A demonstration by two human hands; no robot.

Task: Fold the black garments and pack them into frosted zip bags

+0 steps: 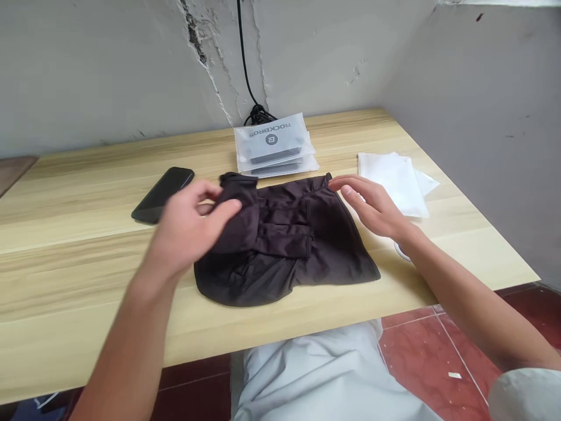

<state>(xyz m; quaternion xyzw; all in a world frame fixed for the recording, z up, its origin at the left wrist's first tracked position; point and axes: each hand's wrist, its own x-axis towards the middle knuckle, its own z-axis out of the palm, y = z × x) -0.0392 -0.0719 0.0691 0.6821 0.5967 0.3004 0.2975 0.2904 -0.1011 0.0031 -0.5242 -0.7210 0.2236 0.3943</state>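
A black cloth garment [337, 251] with bound edges and band-like folded parts lies on the table in front of me; its exact kind is not clear. My left hand [188, 219] is closed on its left part, thumb on top, with that portion folded over and raised a little. The fingers there are partly hidden and slightly blurred. At the garment's far right corner rests my right hand [372, 204], its fingers stretched out and the fingertips at the edge, without a grip.
Behind the garment lie stacked frosted ROCKBROS packets [276, 143], in front of a coiled black cable [259, 114] by the wall. A black phone [160, 196] lies left. White translucent bags [390, 181] lie right, near a partly hidden round object [401, 251]. The table's front edge [272, 345] is close.
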